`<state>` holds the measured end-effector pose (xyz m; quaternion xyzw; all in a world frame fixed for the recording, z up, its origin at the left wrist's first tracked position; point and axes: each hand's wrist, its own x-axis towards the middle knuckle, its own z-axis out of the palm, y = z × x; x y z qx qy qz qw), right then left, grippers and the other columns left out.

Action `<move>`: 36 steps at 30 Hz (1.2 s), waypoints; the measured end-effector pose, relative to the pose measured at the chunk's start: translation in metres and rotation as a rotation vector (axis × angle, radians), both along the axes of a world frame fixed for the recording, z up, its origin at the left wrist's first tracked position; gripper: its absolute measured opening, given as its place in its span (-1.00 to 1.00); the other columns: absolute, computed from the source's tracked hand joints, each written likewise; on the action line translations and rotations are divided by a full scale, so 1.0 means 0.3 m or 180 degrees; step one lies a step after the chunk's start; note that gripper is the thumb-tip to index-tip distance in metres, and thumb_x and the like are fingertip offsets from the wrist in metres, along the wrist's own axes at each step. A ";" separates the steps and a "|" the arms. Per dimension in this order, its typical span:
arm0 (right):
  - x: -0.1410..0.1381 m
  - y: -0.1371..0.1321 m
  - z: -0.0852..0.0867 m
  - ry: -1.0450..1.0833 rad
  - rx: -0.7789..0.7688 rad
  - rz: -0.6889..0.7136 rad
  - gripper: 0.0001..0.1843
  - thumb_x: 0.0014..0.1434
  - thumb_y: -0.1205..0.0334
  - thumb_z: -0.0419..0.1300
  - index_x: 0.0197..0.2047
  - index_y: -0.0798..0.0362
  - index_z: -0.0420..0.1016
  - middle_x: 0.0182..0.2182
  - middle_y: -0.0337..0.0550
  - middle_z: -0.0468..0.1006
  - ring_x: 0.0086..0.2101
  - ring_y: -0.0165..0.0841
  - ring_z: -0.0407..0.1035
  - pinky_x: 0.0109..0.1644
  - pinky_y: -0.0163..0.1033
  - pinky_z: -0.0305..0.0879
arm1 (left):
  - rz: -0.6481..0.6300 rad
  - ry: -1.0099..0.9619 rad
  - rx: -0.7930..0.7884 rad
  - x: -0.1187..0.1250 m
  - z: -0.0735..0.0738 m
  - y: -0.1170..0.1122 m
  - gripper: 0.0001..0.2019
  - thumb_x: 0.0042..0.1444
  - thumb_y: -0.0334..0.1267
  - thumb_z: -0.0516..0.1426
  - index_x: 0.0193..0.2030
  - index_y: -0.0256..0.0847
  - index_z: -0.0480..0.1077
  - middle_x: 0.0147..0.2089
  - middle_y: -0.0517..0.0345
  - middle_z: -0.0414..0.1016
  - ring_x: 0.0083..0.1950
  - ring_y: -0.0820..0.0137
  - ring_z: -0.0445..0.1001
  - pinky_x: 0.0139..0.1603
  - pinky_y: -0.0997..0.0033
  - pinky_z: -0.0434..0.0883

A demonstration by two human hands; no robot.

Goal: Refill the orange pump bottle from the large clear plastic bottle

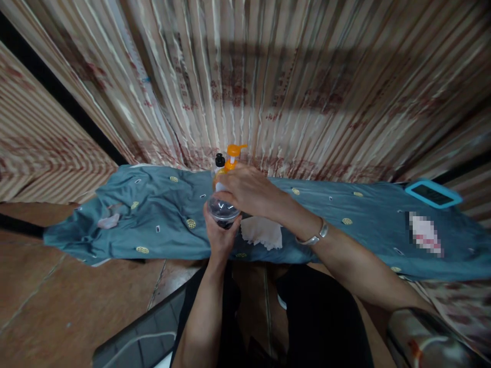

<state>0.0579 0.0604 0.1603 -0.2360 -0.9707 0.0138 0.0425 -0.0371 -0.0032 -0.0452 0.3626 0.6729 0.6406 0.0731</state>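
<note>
My left hand [219, 236] grips a clear bottle [223, 210] from below, holding it tilted with its base toward me. My right hand [245, 191] is closed over the bottle's upper part, fingers wrapped round it; a silver bracelet [316, 236] sits on that wrist. Just behind my hands stand an orange pump bottle [233, 156] and a small black-capped bottle [220, 161]. A white cloth [263, 232] lies on the blue-grey patterned sheet [153, 209] under my right forearm.
The sheet covers a low bed along a striped curtain wall [268, 76]. A phone in a turquoise case [433, 194] lies at the far right. Crumpled pinkish tissue [108, 221] sits at the left. Brown tiled floor [57, 296] is below; a dark stool edge [141, 332] is near my legs.
</note>
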 end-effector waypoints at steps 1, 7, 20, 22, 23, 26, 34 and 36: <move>-0.001 0.008 0.004 0.0002 -0.0037 0.0080 -0.73 0.52 0.21 0.16 0.09 0.20 0.58 -0.02 -0.01 0.62 0.09 -0.07 0.43 0.10 -0.16 0.18 | -0.0006 -0.0002 -0.0008 -0.003 0.001 0.001 0.05 -0.19 -0.09 0.47 0.43 -0.26 0.14 0.35 -0.28 0.43 0.37 0.00 0.48 0.39 0.05 0.44; 0.074 0.067 0.022 0.0731 -0.0479 0.0305 -0.67 0.43 0.34 0.23 0.22 0.20 0.53 0.07 -0.03 0.60 0.10 -0.11 0.41 0.20 -0.10 0.21 | -0.0071 -0.0048 0.0000 -0.011 0.011 -0.004 0.01 -0.18 -0.09 0.46 0.40 -0.28 0.16 0.34 -0.31 0.42 0.36 -0.01 0.48 0.40 -0.03 0.43; 0.514 0.166 -0.509 0.0300 -0.1097 -0.2572 -0.53 0.39 0.41 0.26 0.33 0.26 0.43 0.09 0.16 0.60 0.16 -0.09 0.49 0.30 0.06 0.40 | -0.0117 -0.0191 -0.0053 0.002 0.039 -0.019 0.17 -0.19 -0.19 0.48 0.53 -0.22 0.00 0.52 -0.29 0.22 0.53 0.02 0.29 0.58 0.03 0.21; 0.531 0.165 -0.576 0.0138 -0.1024 -0.2658 -0.51 0.42 0.40 0.24 0.37 0.23 0.38 0.18 0.14 0.54 0.23 -0.12 0.43 0.35 0.06 0.38 | -0.0141 -0.0197 -0.0061 -0.006 0.036 -0.021 0.19 -0.20 -0.18 0.49 0.54 -0.24 -0.02 0.52 -0.31 0.22 0.53 0.00 0.30 0.58 0.02 0.21; 0.535 0.164 -0.598 0.0085 -0.0987 -0.2657 -0.51 0.42 0.40 0.23 0.38 0.22 0.37 0.21 0.13 0.52 0.25 -0.14 0.41 0.36 0.05 0.37 | -0.0151 -0.0195 -0.0067 -0.009 0.034 -0.021 0.20 -0.21 -0.17 0.49 0.54 -0.24 -0.03 0.52 -0.32 0.22 0.52 -0.01 0.31 0.58 0.01 0.21; 0.540 0.159 -0.634 -0.0017 -0.0876 -0.2636 -0.52 0.43 0.40 0.21 0.38 0.21 0.37 0.21 0.11 0.52 0.27 -0.14 0.38 0.38 0.05 0.36 | -0.0139 -0.0177 -0.0066 -0.007 0.034 -0.021 0.22 -0.23 -0.18 0.49 0.54 -0.23 -0.03 0.53 -0.33 0.21 0.53 -0.02 0.29 0.59 -0.01 0.18; 0.553 0.161 -0.687 0.0001 -0.0683 -0.2530 -0.59 0.43 0.39 0.23 0.30 0.20 0.44 0.22 0.09 0.51 0.25 -0.15 0.41 0.38 0.05 0.37 | -0.0157 -0.0247 -0.0207 -0.014 0.037 -0.026 0.22 -0.24 -0.24 0.48 0.54 -0.17 -0.04 0.54 -0.31 0.21 0.53 -0.02 0.30 0.56 -0.02 0.22; 0.556 0.160 -0.694 0.0030 -0.0650 -0.2509 -0.61 0.41 0.41 0.24 0.28 0.20 0.46 0.20 0.10 0.53 0.24 -0.15 0.42 0.37 0.05 0.38 | -0.0172 -0.0266 -0.0212 -0.021 0.030 -0.027 0.22 -0.26 -0.24 0.49 0.53 -0.16 -0.03 0.53 -0.30 0.23 0.51 -0.02 0.33 0.54 -0.01 0.26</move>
